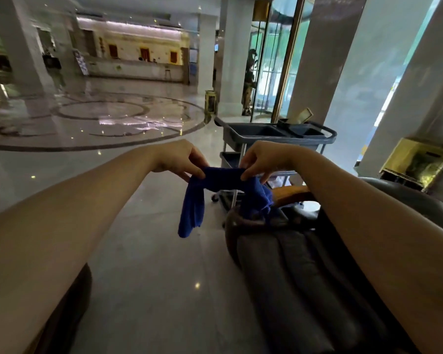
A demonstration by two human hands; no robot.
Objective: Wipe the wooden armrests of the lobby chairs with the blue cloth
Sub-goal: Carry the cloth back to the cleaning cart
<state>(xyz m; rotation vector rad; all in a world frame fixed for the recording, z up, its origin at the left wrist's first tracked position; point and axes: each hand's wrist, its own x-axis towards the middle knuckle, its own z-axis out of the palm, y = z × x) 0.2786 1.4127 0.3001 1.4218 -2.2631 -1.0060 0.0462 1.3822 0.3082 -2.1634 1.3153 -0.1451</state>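
Both my hands hold the blue cloth [223, 182] stretched between them at chest height. My left hand [179, 159] pinches its left end, and a long fold hangs down below that hand. My right hand [264, 159] pinches the right end, where a bunched part drops toward the chair. Below the cloth stands a dark padded lobby chair [292, 272]. Its brown wooden armrest [290, 194] shows just right of the cloth, partly hidden by my right forearm. The cloth is above the chair and apart from the armrest.
A grey cleaning cart [274, 139] with two shelves stands right behind the chair. A gold bin [417, 162] sits by the right pillar, another [210, 102] farther off by a column. Polished marble floor [138, 226] stretches left toward the reception desk. A dark rounded object is at bottom left.
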